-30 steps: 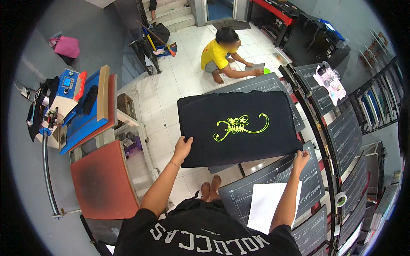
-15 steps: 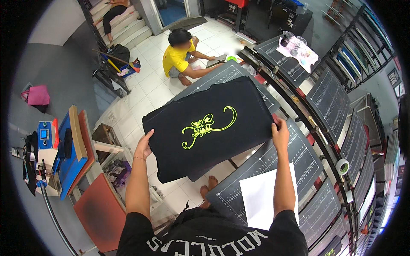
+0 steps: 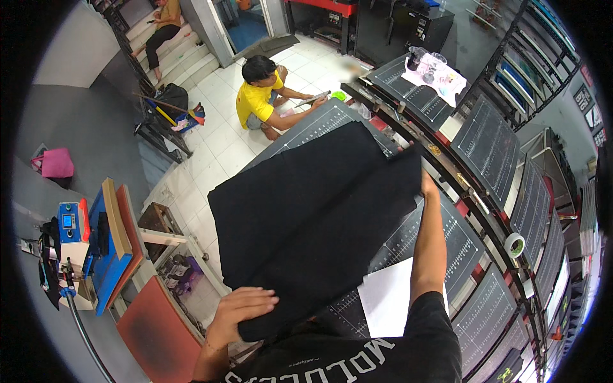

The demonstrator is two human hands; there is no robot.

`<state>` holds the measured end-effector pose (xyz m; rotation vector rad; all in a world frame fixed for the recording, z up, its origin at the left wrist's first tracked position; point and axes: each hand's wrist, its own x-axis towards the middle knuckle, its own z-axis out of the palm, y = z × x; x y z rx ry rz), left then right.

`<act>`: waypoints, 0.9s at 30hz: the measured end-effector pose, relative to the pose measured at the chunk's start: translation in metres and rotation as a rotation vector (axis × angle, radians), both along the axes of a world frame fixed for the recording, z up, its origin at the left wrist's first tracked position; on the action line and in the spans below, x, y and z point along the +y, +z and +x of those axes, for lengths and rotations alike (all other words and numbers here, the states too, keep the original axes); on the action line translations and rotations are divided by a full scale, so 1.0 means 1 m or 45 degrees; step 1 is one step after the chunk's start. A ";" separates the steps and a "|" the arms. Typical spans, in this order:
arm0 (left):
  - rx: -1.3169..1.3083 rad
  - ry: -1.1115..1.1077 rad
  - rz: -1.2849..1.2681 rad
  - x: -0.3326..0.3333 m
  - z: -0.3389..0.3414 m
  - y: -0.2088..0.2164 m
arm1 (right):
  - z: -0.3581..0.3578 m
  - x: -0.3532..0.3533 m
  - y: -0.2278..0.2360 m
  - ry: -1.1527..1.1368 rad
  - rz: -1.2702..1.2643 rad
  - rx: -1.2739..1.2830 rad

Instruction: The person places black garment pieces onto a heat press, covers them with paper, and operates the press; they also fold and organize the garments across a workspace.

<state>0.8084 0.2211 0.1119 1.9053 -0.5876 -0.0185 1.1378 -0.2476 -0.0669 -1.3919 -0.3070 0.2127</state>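
Nearest the body, I see the left hand (image 3: 244, 311) resting straight fingers over the near corner of a broad black fabric piece (image 3: 306, 210); any pinch is hidden. The cloth spreads between the hands, its length slanting away rightward to the right hand (image 3: 430, 185), whose grip I can't make out.

Flat boards (image 3: 450, 249) and a tiled floor (image 3: 223, 150) hold things up.
The near board (image 3: 465, 237) is dark with thin white lines, and a white sheet of paper (image 3: 386, 301) lies flat on it. On a dark board farther away (image 3: 385, 79) lies a pale pink sheet (image 3: 447, 85). A little yellow ring (image 3: 435, 149) sits on the long dark rail (image 3: 477, 207). The floor has white tiles, with a dark mat (image 3: 277, 44) by the doorway (image 3: 244, 24).
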 end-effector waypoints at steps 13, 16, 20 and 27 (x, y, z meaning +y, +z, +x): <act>-0.134 0.999 -0.759 0.131 0.052 0.063 | -0.118 0.010 0.220 -0.263 -0.011 -0.570; -0.244 0.844 -1.065 0.194 0.084 0.109 | -0.144 0.040 0.293 -0.374 -0.108 -0.793; -0.500 0.637 -1.173 0.267 0.114 0.180 | -0.184 0.108 0.376 -0.409 -0.098 -0.855; -0.522 0.879 -0.610 0.328 0.158 0.268 | -0.246 0.220 0.418 -0.752 0.022 -0.871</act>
